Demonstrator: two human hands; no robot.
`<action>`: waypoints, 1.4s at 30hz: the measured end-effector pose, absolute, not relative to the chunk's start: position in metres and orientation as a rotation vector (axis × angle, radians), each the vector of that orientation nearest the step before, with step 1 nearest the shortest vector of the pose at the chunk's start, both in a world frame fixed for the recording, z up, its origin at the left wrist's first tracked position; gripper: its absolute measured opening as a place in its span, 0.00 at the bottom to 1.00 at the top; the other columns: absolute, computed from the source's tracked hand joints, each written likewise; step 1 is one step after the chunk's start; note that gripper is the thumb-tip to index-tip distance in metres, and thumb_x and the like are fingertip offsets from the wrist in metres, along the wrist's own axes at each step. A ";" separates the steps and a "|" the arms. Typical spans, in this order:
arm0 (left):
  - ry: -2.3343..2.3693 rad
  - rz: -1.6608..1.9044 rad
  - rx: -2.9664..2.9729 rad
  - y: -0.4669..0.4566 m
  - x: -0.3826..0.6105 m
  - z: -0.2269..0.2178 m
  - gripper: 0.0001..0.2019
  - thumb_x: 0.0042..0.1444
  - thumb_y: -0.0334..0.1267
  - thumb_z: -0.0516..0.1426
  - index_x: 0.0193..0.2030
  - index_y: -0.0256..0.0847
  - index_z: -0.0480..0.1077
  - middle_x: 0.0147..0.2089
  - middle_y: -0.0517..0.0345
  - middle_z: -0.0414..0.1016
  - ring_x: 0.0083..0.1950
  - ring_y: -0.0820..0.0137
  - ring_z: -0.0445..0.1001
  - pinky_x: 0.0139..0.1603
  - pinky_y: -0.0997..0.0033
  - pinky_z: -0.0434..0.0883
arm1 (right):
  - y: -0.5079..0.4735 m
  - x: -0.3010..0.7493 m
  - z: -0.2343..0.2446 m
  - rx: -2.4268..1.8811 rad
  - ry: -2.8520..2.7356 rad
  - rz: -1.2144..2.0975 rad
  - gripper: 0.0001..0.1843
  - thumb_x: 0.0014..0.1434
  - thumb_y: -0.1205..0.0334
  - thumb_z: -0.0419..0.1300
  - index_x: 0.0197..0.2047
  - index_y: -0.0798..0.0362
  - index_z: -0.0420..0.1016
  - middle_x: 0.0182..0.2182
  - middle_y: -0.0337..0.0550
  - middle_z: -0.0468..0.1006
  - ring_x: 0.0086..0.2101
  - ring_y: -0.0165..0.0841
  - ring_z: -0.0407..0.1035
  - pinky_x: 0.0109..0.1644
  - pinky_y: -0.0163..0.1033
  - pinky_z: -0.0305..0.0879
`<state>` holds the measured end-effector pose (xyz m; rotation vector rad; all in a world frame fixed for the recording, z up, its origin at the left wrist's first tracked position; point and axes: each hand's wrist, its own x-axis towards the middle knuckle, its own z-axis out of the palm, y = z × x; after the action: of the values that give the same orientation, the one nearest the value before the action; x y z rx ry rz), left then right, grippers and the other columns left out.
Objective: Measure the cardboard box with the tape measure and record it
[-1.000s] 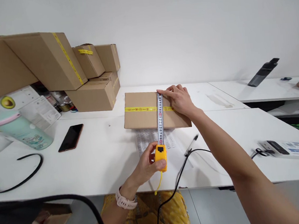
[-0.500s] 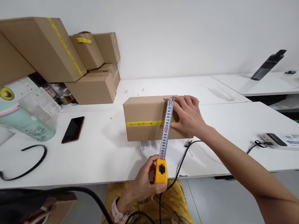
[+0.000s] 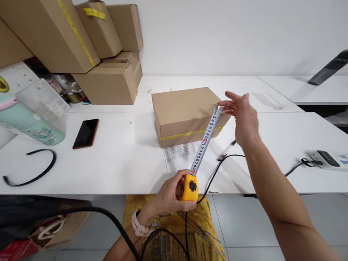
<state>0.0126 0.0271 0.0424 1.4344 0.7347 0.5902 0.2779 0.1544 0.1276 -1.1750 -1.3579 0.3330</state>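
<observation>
My left hand [image 3: 174, 193] grips the yellow case of a tape measure [image 3: 189, 189] in front of the desk edge. From the case, the silver metal blade [image 3: 204, 143] runs out up and to the right, its numbers facing me. My right hand [image 3: 242, 113] has its fingers stretched out and apart, the lower fingertips touching the blade's far end. Behind the blade a closed cardboard box [image 3: 186, 104] rests on the desk, with a strip of yellow tape along its near side. The blade's end hangs over the box's right part; whether it touches the box I cannot tell.
A printed sheet [image 3: 181, 156] lies partly under the box. A black cable [image 3: 215, 173] crosses the desk's front edge. Left stand a phone [image 3: 85, 133], a black curved band [image 3: 47, 169], a mint tumbler [image 3: 27, 124] and stacked cartons [image 3: 108, 85]. A power strip [image 3: 327, 160] lies right.
My right hand has come off the box and turned, its fingers now spread at the blade's end. The box is tipped back, showing its top. The blade slants more to the right.
</observation>
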 end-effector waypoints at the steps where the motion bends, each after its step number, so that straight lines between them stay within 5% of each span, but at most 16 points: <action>1: 0.740 0.583 1.445 0.027 0.012 0.043 0.38 0.46 0.41 0.69 0.63 0.44 0.60 0.45 0.59 0.65 0.38 0.72 0.64 0.40 0.72 0.67 | 0.153 0.279 0.136 -1.133 -1.333 0.458 0.28 0.70 0.37 0.49 0.54 0.48 0.79 0.39 0.46 0.81 0.37 0.35 0.74 0.44 0.44 0.71; 4: 0.748 0.559 1.459 0.028 0.011 0.046 0.38 0.45 0.41 0.69 0.63 0.43 0.61 0.44 0.59 0.65 0.38 0.72 0.65 0.39 0.72 0.67 | 0.145 0.283 0.151 -1.072 -1.328 0.682 0.20 0.61 0.41 0.66 0.42 0.49 0.83 0.29 0.40 0.76 0.26 0.28 0.67 0.33 0.38 0.68; 9: 0.714 0.575 1.405 0.024 0.010 0.051 0.41 0.45 0.40 0.69 0.66 0.44 0.59 0.51 0.54 0.69 0.46 0.67 0.71 0.48 0.67 0.72 | 0.118 0.287 0.151 -1.039 -1.207 0.735 0.14 0.56 0.47 0.72 0.33 0.50 0.83 0.25 0.38 0.74 0.23 0.26 0.63 0.27 0.35 0.63; 14: 0.771 0.620 1.314 0.011 0.009 0.052 0.54 0.44 0.38 0.70 0.74 0.48 0.45 0.58 0.49 0.68 0.54 0.62 0.73 0.55 0.60 0.72 | 0.067 0.257 0.120 -1.125 -1.183 0.687 0.13 0.59 0.49 0.69 0.33 0.51 0.82 0.25 0.39 0.76 0.24 0.26 0.64 0.28 0.34 0.63; 21: 0.975 0.652 1.525 0.006 -0.008 0.056 0.54 0.47 0.38 0.70 0.75 0.50 0.42 0.62 0.46 0.69 0.61 0.57 0.72 0.62 0.53 0.69 | 0.030 0.213 0.065 -1.299 -1.362 0.784 0.16 0.66 0.48 0.60 0.39 0.51 0.81 0.25 0.40 0.78 0.25 0.30 0.69 0.30 0.37 0.68; 27: 1.441 0.740 1.772 0.027 -0.045 0.058 0.48 0.49 0.43 0.67 0.73 0.48 0.48 0.60 0.45 0.73 0.58 0.54 0.75 0.59 0.50 0.71 | 0.082 0.308 0.063 -2.023 -1.795 -0.127 0.17 0.67 0.68 0.51 0.48 0.57 0.81 0.40 0.55 0.81 0.37 0.41 0.73 0.36 0.42 0.63; 31: 1.705 0.674 2.019 0.048 -0.060 0.060 0.42 0.49 0.43 0.66 0.69 0.42 0.55 0.55 0.46 0.77 0.53 0.53 0.77 0.58 0.48 0.71 | 0.106 0.343 0.065 -2.227 -2.416 -0.255 0.26 0.59 0.82 0.49 0.53 0.58 0.79 0.43 0.57 0.79 0.43 0.45 0.73 0.33 0.41 0.58; 38: 1.804 0.534 2.325 0.065 -0.061 0.056 0.34 0.56 0.39 0.62 0.68 0.36 0.59 0.55 0.43 0.77 0.56 0.50 0.75 0.59 0.48 0.68 | 0.110 0.355 0.063 -2.167 -2.733 -0.428 0.16 0.57 0.83 0.52 0.38 0.61 0.78 0.36 0.55 0.80 0.35 0.39 0.73 0.31 0.40 0.53; 42: 1.811 0.503 2.379 0.070 -0.064 0.051 0.33 0.58 0.38 0.61 0.69 0.37 0.60 0.56 0.42 0.76 0.56 0.49 0.73 0.57 0.48 0.68 | 0.089 0.371 0.073 -1.962 -2.340 -0.631 0.12 0.64 0.70 0.53 0.31 0.54 0.74 0.24 0.49 0.75 0.28 0.36 0.69 0.28 0.41 0.48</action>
<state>-0.0638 0.0702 0.0508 2.3789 1.8106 0.5034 0.3709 0.0888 0.0732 -1.9620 -2.3398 -0.6307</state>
